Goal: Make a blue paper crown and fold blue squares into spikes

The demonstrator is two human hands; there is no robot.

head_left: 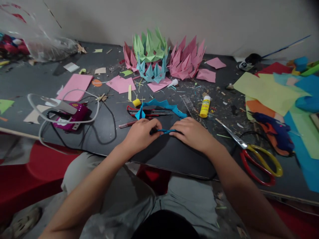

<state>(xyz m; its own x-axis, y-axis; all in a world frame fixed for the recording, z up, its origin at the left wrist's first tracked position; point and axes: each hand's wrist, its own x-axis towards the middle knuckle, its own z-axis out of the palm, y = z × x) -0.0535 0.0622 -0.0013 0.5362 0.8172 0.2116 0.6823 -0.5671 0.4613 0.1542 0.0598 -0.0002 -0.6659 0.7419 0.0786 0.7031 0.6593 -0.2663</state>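
A band of folded blue paper (159,102) with pointed tips curves away from me over the dark table. My left hand (144,133) pinches its near part between thumb and fingers. Opposite it, my right hand (188,132) pinches the same near part, leaving a short blue stretch visible between the two hands. Just beyond my fingers, partly behind the paper, lies a red and black utility knife (149,112). A yellow glue stick (205,106) stands right of the paper, and a yellow cap (136,102) lies to its left.
Green, pink and light blue paper crowns (187,61) stand by the wall. Scissors (245,146) and a blue glue gun (275,132) lie right, near colored paper sheets (266,89). A purple power adapter (72,116) with a looped white cable sits left. Paper scraps litter the table (159,151).
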